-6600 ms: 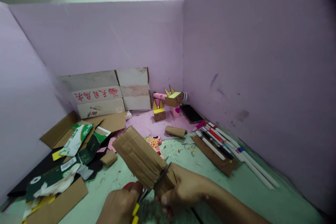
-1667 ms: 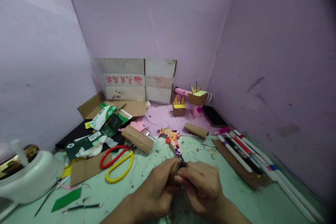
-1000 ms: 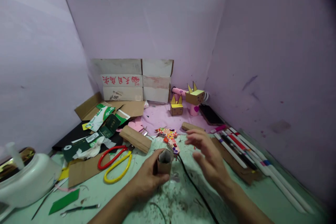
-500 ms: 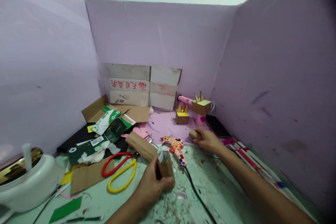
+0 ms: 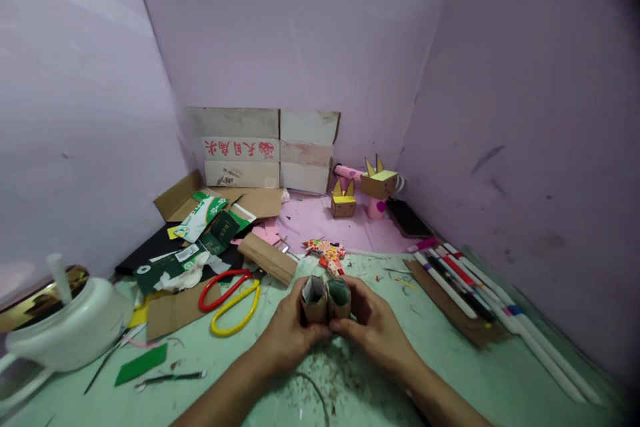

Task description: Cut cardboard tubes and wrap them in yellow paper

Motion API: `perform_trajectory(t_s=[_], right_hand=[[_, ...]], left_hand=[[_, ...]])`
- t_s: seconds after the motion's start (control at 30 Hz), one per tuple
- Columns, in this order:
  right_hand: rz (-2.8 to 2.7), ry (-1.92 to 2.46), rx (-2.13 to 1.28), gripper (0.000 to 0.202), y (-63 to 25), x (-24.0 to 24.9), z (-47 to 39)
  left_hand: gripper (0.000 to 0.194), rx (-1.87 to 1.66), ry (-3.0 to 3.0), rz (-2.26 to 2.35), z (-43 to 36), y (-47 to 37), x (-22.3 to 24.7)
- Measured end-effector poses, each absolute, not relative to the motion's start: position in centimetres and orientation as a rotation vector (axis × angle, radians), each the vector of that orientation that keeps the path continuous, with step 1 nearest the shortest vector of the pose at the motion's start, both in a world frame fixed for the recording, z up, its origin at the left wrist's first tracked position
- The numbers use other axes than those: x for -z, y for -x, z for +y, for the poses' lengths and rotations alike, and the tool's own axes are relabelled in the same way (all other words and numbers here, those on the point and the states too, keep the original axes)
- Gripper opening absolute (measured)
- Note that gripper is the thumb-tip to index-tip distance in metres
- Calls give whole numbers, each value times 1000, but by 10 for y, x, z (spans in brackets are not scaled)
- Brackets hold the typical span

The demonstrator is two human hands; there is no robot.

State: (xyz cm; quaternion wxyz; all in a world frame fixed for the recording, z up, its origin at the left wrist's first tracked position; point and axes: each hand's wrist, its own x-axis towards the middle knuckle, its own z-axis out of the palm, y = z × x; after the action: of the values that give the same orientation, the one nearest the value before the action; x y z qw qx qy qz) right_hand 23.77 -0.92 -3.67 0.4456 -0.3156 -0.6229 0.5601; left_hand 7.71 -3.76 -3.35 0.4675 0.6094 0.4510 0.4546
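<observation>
At the lower centre, my left hand (image 5: pixel 289 328) is closed around a brown cardboard tube (image 5: pixel 314 301) with a pale, roughly angular opening facing up. My right hand (image 5: pixel 371 321) grips a second cardboard tube (image 5: pixel 339 299), whose opening is rounder and greenish inside. The two tubes stand upright side by side, close together or touching. Just beyond them lies a flower-patterned glue gun (image 5: pixel 327 253), partly hidden by the hands. Scissors (image 5: pixel 233 303) with red and yellow handles lie left of my left hand, beside a folded cardboard strip (image 5: pixel 269 258).
A white pot (image 5: pixel 83 327) stands at left near cardboard and wrappers (image 5: pixel 201 217). Small cardboard boxes with pointed ears (image 5: pixel 343 206) are at the back. A phone (image 5: pixel 407 218) and several markers (image 5: pixel 467 287) lie at right. Purple panels (image 5: pixel 295 47) enclose the table.
My right hand has come from the right, where it held a small cardboard piece, to the centre beside my left hand, and now holds a tube. The view has tilted downward.
</observation>
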Motion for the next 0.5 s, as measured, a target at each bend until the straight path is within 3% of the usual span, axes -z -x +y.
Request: perform_trajectory(t_s=[0.23, 0.5], right_hand=[[-1560, 680, -1429, 42, -247, 38, -8], [-1528, 683, -1496, 41, -248, 39, -5]], left_hand=[[51, -938, -1714, 998, -36, -68, 34], [43, -926, -1659, 1204, -35, -72, 32]])
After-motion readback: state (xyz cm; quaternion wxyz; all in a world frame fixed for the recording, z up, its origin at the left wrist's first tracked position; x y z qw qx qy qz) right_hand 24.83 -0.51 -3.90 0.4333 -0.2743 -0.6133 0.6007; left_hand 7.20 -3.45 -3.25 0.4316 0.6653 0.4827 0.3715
